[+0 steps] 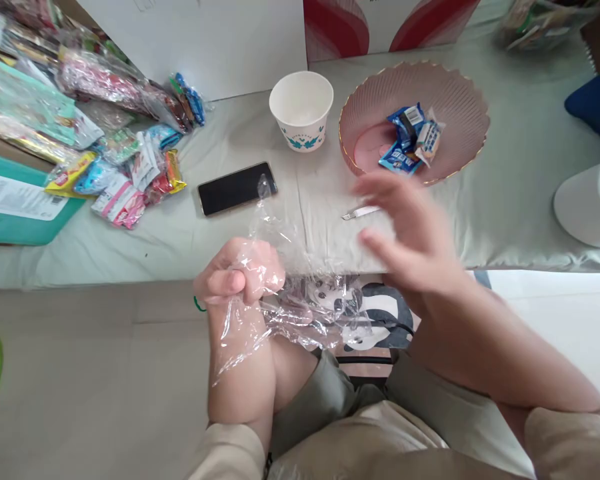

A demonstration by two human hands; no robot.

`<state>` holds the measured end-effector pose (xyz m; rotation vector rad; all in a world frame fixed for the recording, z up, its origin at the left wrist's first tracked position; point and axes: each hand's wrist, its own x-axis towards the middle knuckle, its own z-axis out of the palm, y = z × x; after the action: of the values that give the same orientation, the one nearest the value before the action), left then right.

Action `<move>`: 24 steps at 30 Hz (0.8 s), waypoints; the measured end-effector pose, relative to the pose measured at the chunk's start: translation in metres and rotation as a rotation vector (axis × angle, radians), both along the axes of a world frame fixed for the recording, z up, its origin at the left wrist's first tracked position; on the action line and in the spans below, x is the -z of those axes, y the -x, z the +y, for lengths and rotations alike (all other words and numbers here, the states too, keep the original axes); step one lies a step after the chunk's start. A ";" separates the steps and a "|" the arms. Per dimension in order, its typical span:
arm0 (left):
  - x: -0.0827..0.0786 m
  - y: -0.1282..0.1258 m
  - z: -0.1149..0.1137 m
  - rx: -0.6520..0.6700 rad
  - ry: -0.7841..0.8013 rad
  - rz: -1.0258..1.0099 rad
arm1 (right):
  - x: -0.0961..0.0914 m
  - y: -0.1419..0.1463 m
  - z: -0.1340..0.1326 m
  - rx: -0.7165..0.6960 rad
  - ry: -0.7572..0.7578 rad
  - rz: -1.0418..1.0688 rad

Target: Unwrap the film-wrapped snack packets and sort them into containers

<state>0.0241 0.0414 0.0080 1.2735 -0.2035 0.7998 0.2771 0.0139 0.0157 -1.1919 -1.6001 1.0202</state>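
Note:
My left hand (240,273) is closed in a fist around a crumpled clear plastic bag (300,313) that trails down over my wrist and lap. My right hand (410,240) hovers open, fingers spread and blurred by motion, just right of the bag and above the table's front edge. A small white-handled tool (361,213) lies on the cloth beside its fingertips. Behind it stands a pink scalloped bowl (455,100) holding a few blue-wrapped snacks (407,140).
A white paper cup (303,110) and a black phone (237,189) sit on the pale tablecloth (525,187). A heap of snack packets (115,153) and a teal box (25,213) fill the left. A white lid-like object (587,200) lies at the right edge.

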 end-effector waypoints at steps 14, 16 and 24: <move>-0.020 0.025 -0.009 -0.780 0.544 0.828 | 0.039 0.010 0.003 0.090 0.223 0.042; -0.016 0.033 -0.006 -0.892 0.545 0.871 | 0.044 0.013 0.003 0.209 0.224 0.195; 0.002 0.026 0.003 -0.927 0.525 0.926 | 0.047 0.011 0.006 0.268 0.207 0.350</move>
<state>-0.0022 0.0443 0.0062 1.0724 1.3391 0.8473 0.2658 0.0201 -0.0313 -1.2456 -1.0528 1.1624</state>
